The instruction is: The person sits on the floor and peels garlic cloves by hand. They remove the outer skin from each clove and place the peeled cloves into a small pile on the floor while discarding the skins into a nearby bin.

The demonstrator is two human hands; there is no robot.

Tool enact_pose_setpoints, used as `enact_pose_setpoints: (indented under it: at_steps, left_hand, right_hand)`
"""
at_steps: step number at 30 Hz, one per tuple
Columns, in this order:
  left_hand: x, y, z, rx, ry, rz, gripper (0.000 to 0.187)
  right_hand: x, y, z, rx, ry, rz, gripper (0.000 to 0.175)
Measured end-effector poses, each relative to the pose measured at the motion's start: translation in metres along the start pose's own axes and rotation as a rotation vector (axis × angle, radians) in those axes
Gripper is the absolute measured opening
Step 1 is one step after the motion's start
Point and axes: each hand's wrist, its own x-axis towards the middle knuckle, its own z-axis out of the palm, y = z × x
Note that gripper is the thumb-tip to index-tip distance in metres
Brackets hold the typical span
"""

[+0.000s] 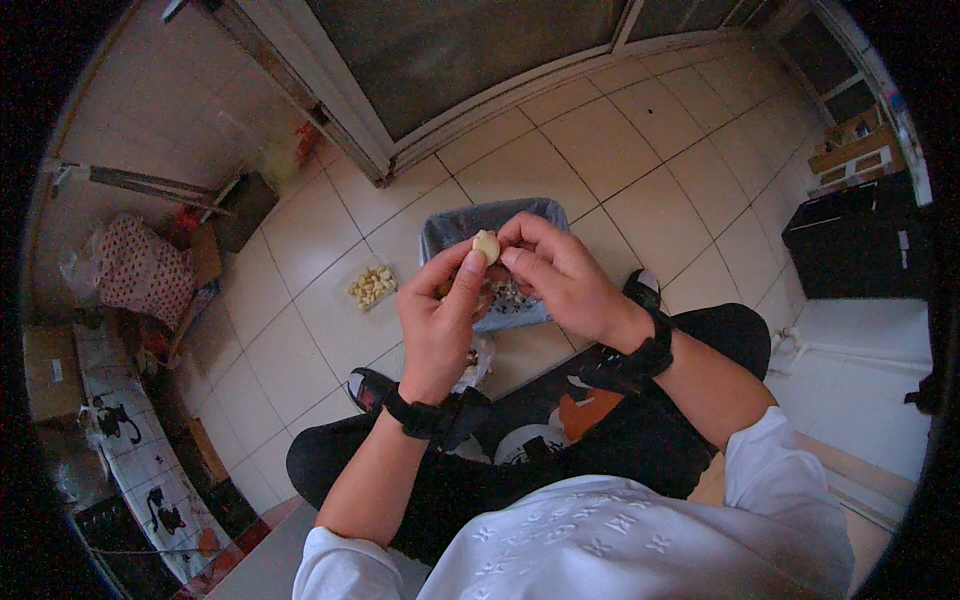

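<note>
A pale peeled garlic clove [486,246] is pinched between the thumb and forefinger of my left hand [437,322]. Something else yellowish shows within that hand's curled fingers, too covered to make out. My right hand [564,279] has its thumb and forefinger pinched together at the clove's right edge. Both hands are above a waste bin with a grey-blue liner [491,217], which holds scraps of skin. Left of the bin, a clear plastic tub [343,289] of peeled cloves [371,285] rests on the floor. A clear plastic bag [484,352], partly behind my left hand, lies nearer my feet.
My shoes [367,388] are on either side of the bin on the tiled floor [517,165]. A sliding door frame [382,169] stands ahead. Covered goods [142,274] are at the left, a black cabinet [859,236] at the right. A dark mat [544,379] lies below my hands.
</note>
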Motion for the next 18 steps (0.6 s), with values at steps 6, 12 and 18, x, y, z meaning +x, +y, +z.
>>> enact_pose_setpoints:
  at_steps: [6,12,18]
  left_hand:
    - [-0.001,0.001,0.001,0.004,-0.037,0.009,0.025]
    - [0.004,0.006,-0.005,-0.238,-0.096,-0.214,0.025]
    - [0.006,0.010,-0.009,-0.517,-0.157,-0.402,0.021]
  right_hand:
    - [0.002,0.000,-0.003,-0.116,0.004,-0.019,0.012]
    - [0.002,-0.002,-0.001,-0.279,0.037,-0.132,0.016]
    - [0.003,-0.012,-0.004,-0.760,0.074,-0.380,0.014]
